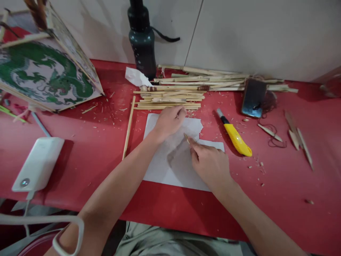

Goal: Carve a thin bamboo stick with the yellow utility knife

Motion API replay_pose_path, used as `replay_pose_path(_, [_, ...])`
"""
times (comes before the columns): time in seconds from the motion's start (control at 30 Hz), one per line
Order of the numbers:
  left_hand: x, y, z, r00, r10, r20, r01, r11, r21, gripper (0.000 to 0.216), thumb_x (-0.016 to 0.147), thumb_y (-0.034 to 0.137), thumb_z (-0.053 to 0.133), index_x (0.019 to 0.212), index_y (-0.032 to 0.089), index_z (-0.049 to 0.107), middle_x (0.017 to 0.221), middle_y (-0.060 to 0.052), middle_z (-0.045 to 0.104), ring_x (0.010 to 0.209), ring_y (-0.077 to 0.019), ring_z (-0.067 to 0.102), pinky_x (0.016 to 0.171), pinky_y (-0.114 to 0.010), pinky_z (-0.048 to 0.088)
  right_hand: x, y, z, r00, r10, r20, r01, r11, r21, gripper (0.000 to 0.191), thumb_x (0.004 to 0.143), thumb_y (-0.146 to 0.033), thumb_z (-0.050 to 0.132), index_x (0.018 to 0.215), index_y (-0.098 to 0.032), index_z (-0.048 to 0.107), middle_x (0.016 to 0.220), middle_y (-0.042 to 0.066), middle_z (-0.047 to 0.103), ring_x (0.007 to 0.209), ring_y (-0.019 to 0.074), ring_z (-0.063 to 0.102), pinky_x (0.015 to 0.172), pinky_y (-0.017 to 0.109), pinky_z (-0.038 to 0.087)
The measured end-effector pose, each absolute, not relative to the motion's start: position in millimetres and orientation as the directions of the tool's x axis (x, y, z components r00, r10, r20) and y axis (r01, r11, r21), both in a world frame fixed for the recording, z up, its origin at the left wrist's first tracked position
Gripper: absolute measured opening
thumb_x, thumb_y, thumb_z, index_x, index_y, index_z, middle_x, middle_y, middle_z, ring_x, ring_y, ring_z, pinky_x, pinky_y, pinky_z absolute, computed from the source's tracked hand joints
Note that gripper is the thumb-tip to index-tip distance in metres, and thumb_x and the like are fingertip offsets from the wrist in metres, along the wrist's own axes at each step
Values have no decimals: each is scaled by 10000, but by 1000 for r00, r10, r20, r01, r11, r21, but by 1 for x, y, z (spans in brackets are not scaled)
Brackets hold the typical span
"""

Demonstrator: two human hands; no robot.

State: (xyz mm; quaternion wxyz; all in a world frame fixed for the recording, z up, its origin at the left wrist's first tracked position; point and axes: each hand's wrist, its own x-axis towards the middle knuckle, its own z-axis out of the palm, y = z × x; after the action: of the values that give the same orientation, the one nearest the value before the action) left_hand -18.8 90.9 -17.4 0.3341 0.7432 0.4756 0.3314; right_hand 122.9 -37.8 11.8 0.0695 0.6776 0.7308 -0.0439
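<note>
A sheet of white paper (183, 174) with a torn upper right edge lies in front of me, a greyish smudge or shadow across its middle. Over its upper edge rests my left hand (170, 122), fingers curled in; whatever they may hold is hidden. My right hand (210, 161) is on the right part of the sheet, closed around a small pointed wooden stick (187, 138) whose tip points up and left. Just beyond my left hand is a row of thin cut bamboo sticks (170, 101). One longer stick (129, 128) lies left of the paper.
A yellow utility knife (237, 138), a phone (253, 97) and pointed wood pieces (305, 147) lie to the right. Behind are long bamboo strips (226, 82) and a dark bottle (142, 46). On the left stand a dragon-painted lantern (50, 76) and a cabled white power bank (38, 163).
</note>
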Motion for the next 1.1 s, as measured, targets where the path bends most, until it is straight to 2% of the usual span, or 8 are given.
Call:
replay_pose_path(0.2, [-19, 92, -17, 293, 942, 166, 498, -298, 815, 330, 1002, 188, 392, 746, 228, 597, 728, -16, 677, 740, -167, 625, 735, -314, 438, 111, -31, 13, -69, 979, -192, 988, 93, 122, 536, 1031, -281, 377, 1545, -259, 527, 853, 104, 780, 723, 267, 728, 588, 329, 414])
replay_pose_path(0.3, [-18, 92, -18, 290, 942, 167, 517, -301, 801, 330, 995, 173, 398, 722, 227, 575, 723, -14, 675, 729, -165, 621, 743, -317, 434, 112, -37, 15, -74, 968, -240, 988, 104, 115, 532, 1026, -267, 400, 1541, -253, 532, 864, 100, 783, 713, 250, 728, 592, 319, 417])
replay_pose_path(0.43, [-18, 92, -18, 300, 940, 163, 514, -303, 802, 302, 990, 174, 397, 760, 223, 586, 726, -11, 679, 711, -158, 616, 732, -313, 422, 114, -27, 16, -33, 984, -174, 993, 52, 107, 496, 1041, -296, 398, 1506, -305, 570, 876, 96, 784, 726, 244, 732, 596, 303, 409])
replay_pose_path(0.63, [-17, 91, -20, 271, 947, 173, 581, -304, 755, 320, 989, 207, 390, 708, 223, 542, 700, -25, 659, 712, -167, 609, 759, -320, 427, 108, -39, 17, -45, 972, -229, 987, 78, 139, 521, 1048, -267, 375, 1546, -218, 521, 842, 97, 776, 711, 266, 730, 580, 334, 405])
replay_pose_path(0.8, [-16, 93, -23, 292, 939, 184, 585, -327, 742, 308, 983, 213, 385, 731, 227, 562, 729, -22, 678, 741, -170, 619, 769, -321, 434, 110, -24, 19, 10, 983, -184, 994, 10, 106, 482, 1057, -293, 361, 1479, -298, 594, 886, 93, 781, 748, 263, 731, 618, 323, 409])
replay_pose_path(0.87, [-17, 93, -23, 282, 942, 181, 577, -318, 752, 299, 979, 203, 387, 749, 225, 576, 745, -23, 687, 739, -171, 622, 760, -322, 432, 108, -17, 20, 35, 990, -139, 994, -20, 108, 484, 1070, -298, 310, 1408, -269, 655, 899, 118, 779, 750, 272, 730, 624, 331, 414])
replay_pose_path(0.97, [-16, 93, -21, 255, 951, 174, 592, -296, 750, 313, 978, 213, 400, 703, 226, 550, 721, -26, 676, 727, -180, 614, 756, -334, 425, 107, -27, 21, 16, 984, -175, 995, 1, 100, 501, 1062, -268, 330, 1498, -232, 574, 891, 125, 781, 749, 276, 734, 632, 340, 425])
replay_pose_path(1.1, [-16, 91, -21, 262, 948, 180, 598, -305, 741, 332, 980, 218, 404, 671, 228, 525, 697, -22, 661, 720, -182, 604, 760, -338, 414, 111, -45, 19, 33, 974, -224, 997, -15, 80, 492, 1038, -307, 427, 1511, -325, 560, 882, 83, 788, 750, 272, 741, 629, 331, 430])
